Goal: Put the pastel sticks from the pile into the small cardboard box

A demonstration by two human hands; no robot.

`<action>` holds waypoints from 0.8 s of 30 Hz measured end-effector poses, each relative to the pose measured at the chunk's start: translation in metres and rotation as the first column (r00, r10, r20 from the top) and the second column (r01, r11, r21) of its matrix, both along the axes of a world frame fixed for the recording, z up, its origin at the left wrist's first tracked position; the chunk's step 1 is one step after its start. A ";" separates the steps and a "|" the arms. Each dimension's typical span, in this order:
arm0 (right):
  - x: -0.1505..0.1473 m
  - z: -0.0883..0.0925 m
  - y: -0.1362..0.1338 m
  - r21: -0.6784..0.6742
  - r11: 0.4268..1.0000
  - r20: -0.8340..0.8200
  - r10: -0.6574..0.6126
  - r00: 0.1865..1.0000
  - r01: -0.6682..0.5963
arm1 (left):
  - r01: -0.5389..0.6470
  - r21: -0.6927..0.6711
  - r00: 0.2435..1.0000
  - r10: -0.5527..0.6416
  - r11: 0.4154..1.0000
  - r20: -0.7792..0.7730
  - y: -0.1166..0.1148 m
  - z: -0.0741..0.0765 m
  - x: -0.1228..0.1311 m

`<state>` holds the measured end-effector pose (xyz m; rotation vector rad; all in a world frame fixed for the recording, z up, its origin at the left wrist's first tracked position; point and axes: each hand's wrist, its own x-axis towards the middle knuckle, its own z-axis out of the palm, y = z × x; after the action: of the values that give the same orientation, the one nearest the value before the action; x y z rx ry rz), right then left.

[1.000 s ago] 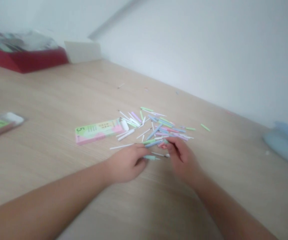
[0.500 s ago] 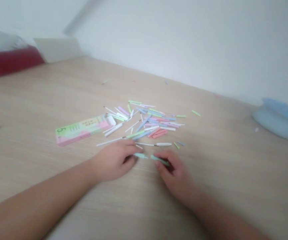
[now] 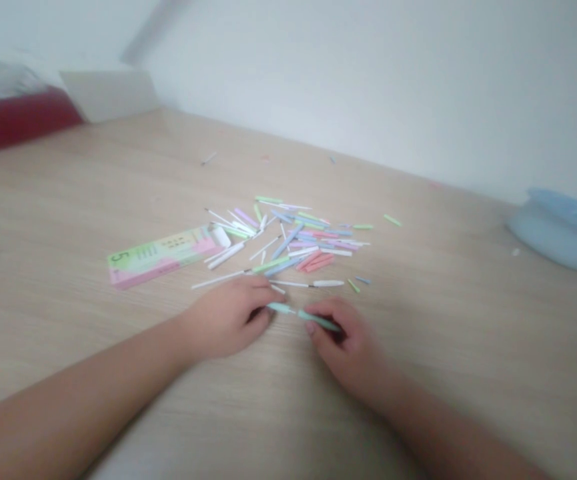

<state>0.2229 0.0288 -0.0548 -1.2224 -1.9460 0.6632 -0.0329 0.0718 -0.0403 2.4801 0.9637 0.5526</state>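
Note:
My left hand [image 3: 235, 317] pinches a pale green pen [image 3: 281, 307], its thin tip pointing right. Facing it, my right hand [image 3: 351, 340] grips a green pen cap [image 3: 318, 320], which is now at the pen's tip; blur hides whether the tip is inside. Just beyond both hands lies a loose pile of pen parts: blue barrels [image 3: 288, 241], red caps [image 3: 318, 262], green pieces and thin white refills [image 3: 218, 279]. A white pen piece [image 3: 328, 283] with a refill lies right behind my fingers.
A green and pink box [image 3: 163, 257] lies left of the pile, its open end towards it. Farther back stand a red box [image 3: 23, 120] and a cream panel [image 3: 111, 97] by the wall. A pale blue pouch-like thing [image 3: 558, 233] is at the right edge.
The pen tip and the cap have come together; the gap between them has closed. The rest of the table looks the same, apart from a slight camera shift.

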 end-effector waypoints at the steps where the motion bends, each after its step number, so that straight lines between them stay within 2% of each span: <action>1: 0.000 0.000 0.000 -0.003 1.000 0.002 0.002 1.000 -0.002 | 0.000 0.000 1.000 0.000 1.000 -0.004 0.000 0.000 0.000; 11: -0.001 -0.002 0.000 -0.072 0.997 0.046 -0.003 0.999 0.006 | 0.006 0.014 0.998 -0.005 1.000 -0.063 -0.006 0.002 0.003; 19: 0.000 -0.002 -0.002 -0.038 0.999 0.068 0.010 0.998 -0.007 | -0.002 0.019 0.993 0.004 1.000 -0.114 -0.010 -0.001 0.003; 24: 0.002 -0.002 -0.003 -0.059 0.998 0.114 0.013 0.993 -0.006 | -0.050 -0.030 0.989 0.045 0.998 -0.137 -0.014 0.000 0.003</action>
<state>0.2250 0.0253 -0.0569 -1.3139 -2.0402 0.6723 -0.0302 0.0578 -0.0406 2.4974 1.0773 0.3819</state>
